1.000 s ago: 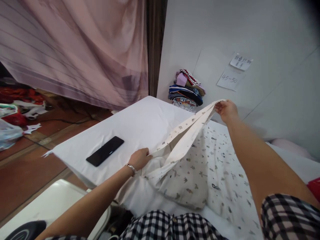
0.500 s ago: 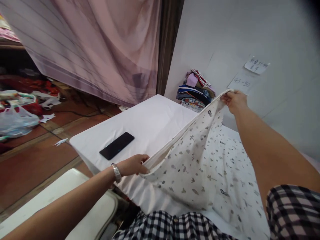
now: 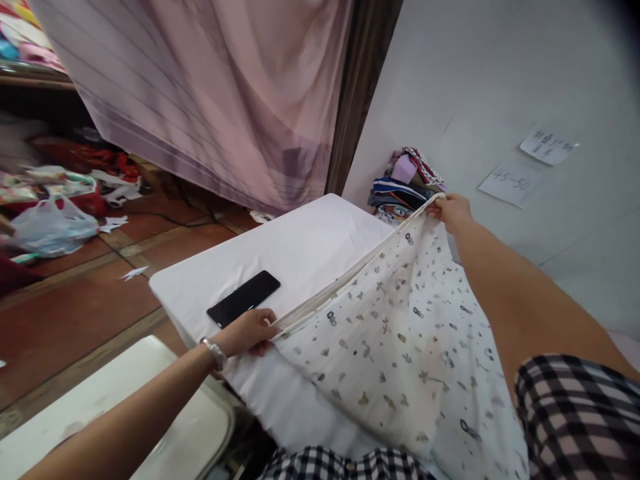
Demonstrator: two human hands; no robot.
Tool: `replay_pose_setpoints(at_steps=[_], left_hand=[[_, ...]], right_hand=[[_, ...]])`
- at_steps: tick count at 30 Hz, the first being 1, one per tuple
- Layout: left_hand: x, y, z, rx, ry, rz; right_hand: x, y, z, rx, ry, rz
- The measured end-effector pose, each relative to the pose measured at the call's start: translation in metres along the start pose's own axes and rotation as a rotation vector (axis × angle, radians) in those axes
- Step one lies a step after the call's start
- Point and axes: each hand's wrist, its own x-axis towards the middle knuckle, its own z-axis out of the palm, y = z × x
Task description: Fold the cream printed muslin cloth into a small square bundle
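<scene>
A thin white cloth (image 3: 385, 333) printed with small plant-like and other motifs is stretched between my two hands, its long hemmed edge drawn nearly straight. My left hand (image 3: 250, 330) pinches one end of that edge, low over the white-covered table (image 3: 300, 247) and close to a black smartphone (image 3: 245, 298). My right hand (image 3: 453, 212) grips the other end, farther away and raised near the wall. The rest of the cloth hangs and spreads toward my body, covering the table's right part.
Behind my right hand stands a stack of folded clothes (image 3: 403, 183) against the wall. Paper notes (image 3: 510, 183) are stuck there. A white stool-like surface (image 3: 165, 407) sits at lower left. A pink curtain (image 3: 225, 87) hangs beyond the table; a plastic bag (image 3: 55, 227) lies on the floor.
The cloth's edge has been pulled tauter and flatter, closing the gap along it. My left hand has shifted left, nearer the phone; my right hand has come slightly lower. The view has turned a little left.
</scene>
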Motion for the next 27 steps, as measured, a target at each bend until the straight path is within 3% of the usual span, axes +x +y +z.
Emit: replay_pose_setpoints(at_steps=[3,5,9,11,14,17,22,27], left_hand=[[-0.003,0.004,0.007,0.371,0.301,0.133],[-0.004,0.009,0.014,0.495,0.423,0.260],[0.001,0.021,0.035,0.474,0.384,0.531],[0.007,0.026,0.045,0.468,0.342,0.501],[0.014,0.029,0.051,0.487,0.303,0.341],[0.013,0.028,0.043,0.486,0.272,0.263],[0.008,0.018,0.024,0.473,0.442,0.242],[0.014,0.007,0.022,0.440,0.401,0.205]], right_hand=[[0.007,0.008,0.018,-0.019,-0.016,0.030],[0.011,0.014,0.028,-0.028,-0.025,0.053],[0.017,0.027,0.042,-0.024,-0.048,0.086],[0.018,0.033,0.046,-0.018,-0.060,0.093],[0.022,0.040,0.048,-0.007,-0.063,0.096],[0.025,0.043,0.049,0.030,-0.057,0.090],[0.029,0.046,0.055,0.105,-0.003,0.067],[0.028,0.060,0.075,0.111,-0.009,0.113]])
